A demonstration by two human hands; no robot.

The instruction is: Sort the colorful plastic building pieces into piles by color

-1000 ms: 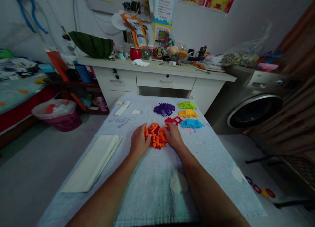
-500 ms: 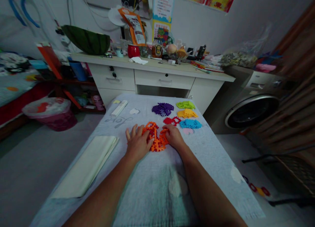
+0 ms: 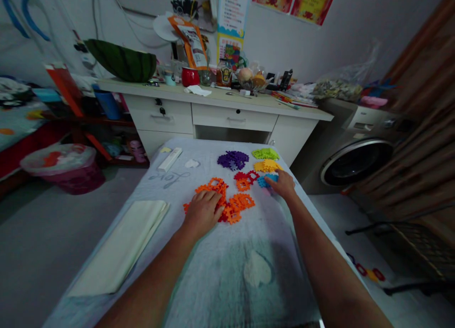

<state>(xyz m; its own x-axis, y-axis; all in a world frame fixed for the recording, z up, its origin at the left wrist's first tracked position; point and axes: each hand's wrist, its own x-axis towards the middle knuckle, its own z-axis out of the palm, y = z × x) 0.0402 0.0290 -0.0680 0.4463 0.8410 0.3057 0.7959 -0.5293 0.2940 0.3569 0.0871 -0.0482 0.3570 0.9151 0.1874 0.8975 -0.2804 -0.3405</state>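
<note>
A table covered by a pale blue cloth [image 3: 231,299] fills the lower middle of the frame. Beyond it a white desk [image 3: 213,113] spans the upper middle, and a grey washing machine [image 3: 350,133] stands at the upper right. At the left edge is a pink bin [image 3: 67,181] with a clear liner; a cut watermelon [image 3: 121,62] sits on the desk, upper left. A folded cream cloth [image 3: 121,247] lies on the table at lower left.

The left hand [image 3: 203,209] rests palm down just left of the frame's middle, fingers extended loosely over the loose orange pieces [image 3: 241,201], which spread across the centre with some red ones mixed in. The right hand [image 3: 282,182] is right of centre, thumb and fingertips at the blue pieces [image 3: 266,180]; its fingers hide part of that heap, so I cannot tell whether it grips any.

Smaller heaps lie above the orange spread: purple pieces [image 3: 232,160] just above centre, yellow pieces [image 3: 266,165] directly above the blue, and green pieces [image 3: 265,153] above the yellow. The few red pieces [image 3: 253,176] lie between the purple and the orange, left of the blue.
</note>
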